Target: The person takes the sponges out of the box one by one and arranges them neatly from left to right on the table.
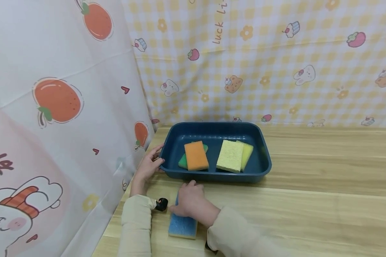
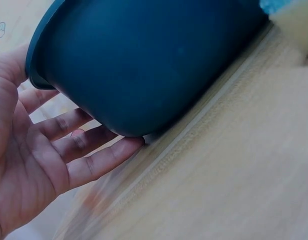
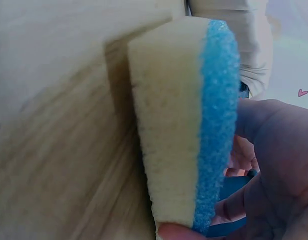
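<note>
In the head view my right hand [image 1: 191,200] grips a blue-topped sponge [image 1: 182,226] low over the table. The right wrist view shows the same sponge [image 3: 169,120] from its side, cream below with a blue layer, the fingers [image 3: 279,150] around its edges. My left hand [image 1: 148,166] is at the left end of a dark blue rectangular pan [image 1: 217,176]. In the left wrist view, its spread, fairly straight fingers [image 2: 101,162] touch the pan's outer wall [image 2: 143,65] near the base. Inside the pan, an orange sponge [image 1: 197,156] overlaps a green one [image 1: 182,162].
A pale yellow sponge [image 1: 229,156] overlaps a brighter yellow one [image 1: 247,153] on the pan's right side. The pan stands on a wood-grain table [image 1: 325,171] near a checked cloth backdrop [image 1: 270,67]. A white printed cloth [image 1: 83,150] hangs along the left.
</note>
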Available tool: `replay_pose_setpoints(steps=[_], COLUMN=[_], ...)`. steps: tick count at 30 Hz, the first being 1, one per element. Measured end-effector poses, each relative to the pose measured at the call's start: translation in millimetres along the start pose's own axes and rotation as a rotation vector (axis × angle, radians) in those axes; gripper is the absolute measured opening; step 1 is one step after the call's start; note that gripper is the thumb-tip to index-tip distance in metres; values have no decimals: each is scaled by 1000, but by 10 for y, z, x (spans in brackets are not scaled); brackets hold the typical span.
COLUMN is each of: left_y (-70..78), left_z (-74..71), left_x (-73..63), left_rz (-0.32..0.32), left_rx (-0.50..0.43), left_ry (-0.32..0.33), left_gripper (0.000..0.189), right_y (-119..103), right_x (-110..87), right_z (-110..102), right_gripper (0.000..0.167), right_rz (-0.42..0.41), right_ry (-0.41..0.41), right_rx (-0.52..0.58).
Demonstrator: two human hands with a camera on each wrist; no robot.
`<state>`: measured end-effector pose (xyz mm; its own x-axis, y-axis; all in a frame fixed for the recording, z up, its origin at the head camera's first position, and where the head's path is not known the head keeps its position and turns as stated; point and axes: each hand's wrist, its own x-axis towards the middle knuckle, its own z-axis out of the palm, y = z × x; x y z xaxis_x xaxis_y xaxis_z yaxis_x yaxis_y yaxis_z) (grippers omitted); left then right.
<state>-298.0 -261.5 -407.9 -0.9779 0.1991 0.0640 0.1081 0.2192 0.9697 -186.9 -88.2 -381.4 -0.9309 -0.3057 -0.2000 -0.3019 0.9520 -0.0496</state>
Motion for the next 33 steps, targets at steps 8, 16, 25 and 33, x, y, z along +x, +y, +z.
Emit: replay_pose_setpoints(steps=[8,16,25,33], left_y=[13,17,18,23], left_z=[21,30,25,22], left_x=[-7,-13,-23,-28], left_rz=[8,6,17,13], left_rx=[0,12,-15,-14], left_ry=[3,9,-12,-3], left_gripper=[59,60,59,59], right_y=[-30,-31,7,22], right_x=[19,-8,-36,-31], right_z=[35,46,72,84], right_gripper=[78,77,67,68], right_rz=[-9,-45,-65,-60], right_ry=[10,59,128,129], right_rx=[-32,-86,-28,-20])
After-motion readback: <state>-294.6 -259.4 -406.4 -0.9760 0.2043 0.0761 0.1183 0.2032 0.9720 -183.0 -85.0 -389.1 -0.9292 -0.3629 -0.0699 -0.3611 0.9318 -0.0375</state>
